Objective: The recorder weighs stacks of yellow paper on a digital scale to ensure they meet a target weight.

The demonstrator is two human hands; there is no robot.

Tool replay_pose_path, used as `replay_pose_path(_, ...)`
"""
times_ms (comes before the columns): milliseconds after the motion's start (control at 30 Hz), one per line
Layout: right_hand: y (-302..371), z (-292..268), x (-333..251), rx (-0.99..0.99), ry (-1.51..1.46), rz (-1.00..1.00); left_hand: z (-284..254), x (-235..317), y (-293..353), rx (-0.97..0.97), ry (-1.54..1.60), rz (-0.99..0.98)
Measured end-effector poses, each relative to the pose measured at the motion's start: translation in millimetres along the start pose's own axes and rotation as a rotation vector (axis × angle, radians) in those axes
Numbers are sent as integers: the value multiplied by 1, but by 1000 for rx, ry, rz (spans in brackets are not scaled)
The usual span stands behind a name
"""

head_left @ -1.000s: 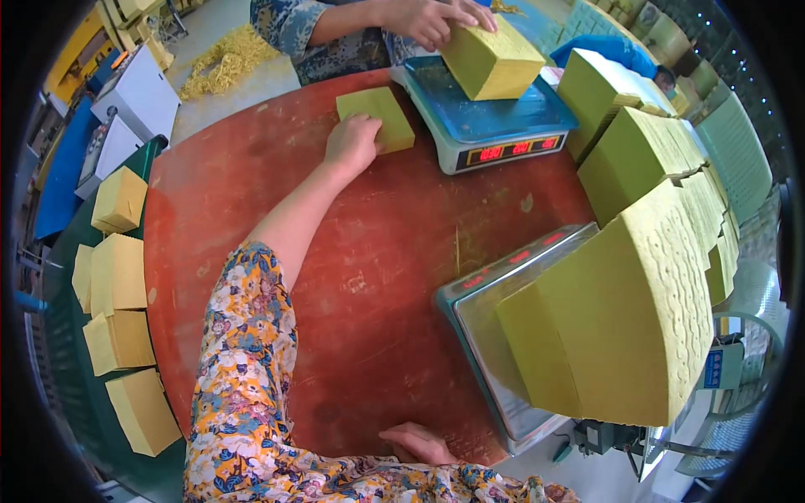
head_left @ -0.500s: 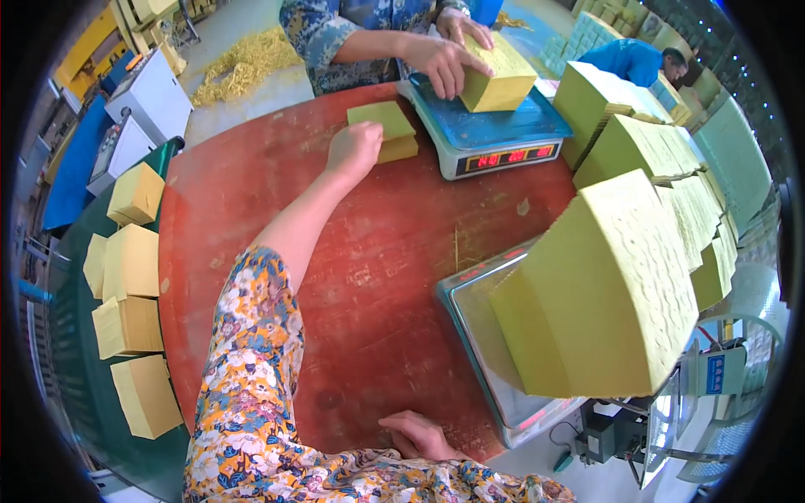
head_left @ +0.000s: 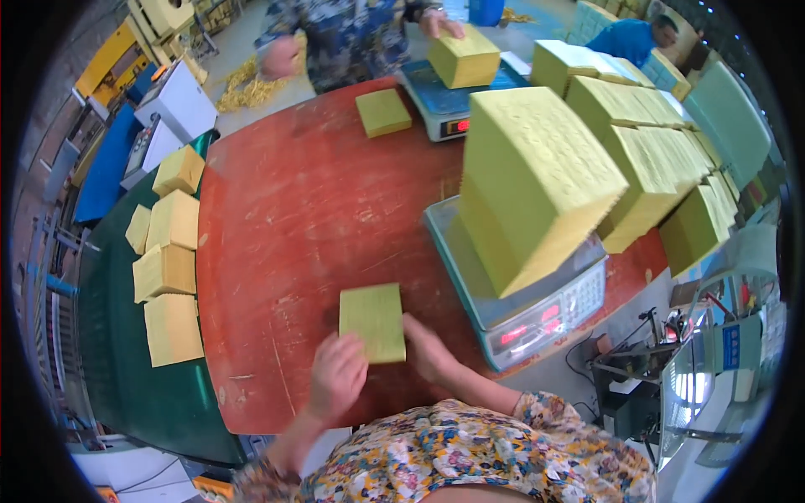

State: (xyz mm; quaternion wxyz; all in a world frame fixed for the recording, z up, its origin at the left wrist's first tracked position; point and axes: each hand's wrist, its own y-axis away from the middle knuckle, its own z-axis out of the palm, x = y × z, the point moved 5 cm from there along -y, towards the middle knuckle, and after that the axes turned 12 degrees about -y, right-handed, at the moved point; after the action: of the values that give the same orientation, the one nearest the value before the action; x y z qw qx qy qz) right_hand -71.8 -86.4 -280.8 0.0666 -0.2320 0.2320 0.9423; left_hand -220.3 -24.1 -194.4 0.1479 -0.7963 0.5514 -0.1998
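Both hands are on it: the left hand (head_left: pixel 337 373), a little blurred, has its fingers curled over the near left corner of the thin yellow paper stack (head_left: pixel 372 321), while the right hand (head_left: pixel 429 348) presses open fingers flat against its right edge, so the stack is pinched between them rather than lifted. It lies flat near the front edge of the red table (head_left: pixel 293 210), just left of the near scale (head_left: pixel 524 314), which carries a big yellow paper block (head_left: pixel 532 180). Squaring it well, I'd judge, calls for even pressure from both sides, sheets kept aligned. Across the table a co-worker's hand (head_left: pixel 440 23) steadies another block (head_left: pixel 464 57) on the far scale (head_left: pixel 444 105).
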Motion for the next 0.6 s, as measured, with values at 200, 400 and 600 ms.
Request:
replay_pose_path(200, 48, -4, 4, -169, 334, 4, 13, 54, 97, 344, 918, -1417)
replay_pose_path(400, 114, 35, -99, -546, 810, -400, -29, 101, 42, 316, 1179, -1234)
replay_pose_path(600, 155, 97, -274, -549, 818, -510, -101, 127, -120, 346, 1034, -841)
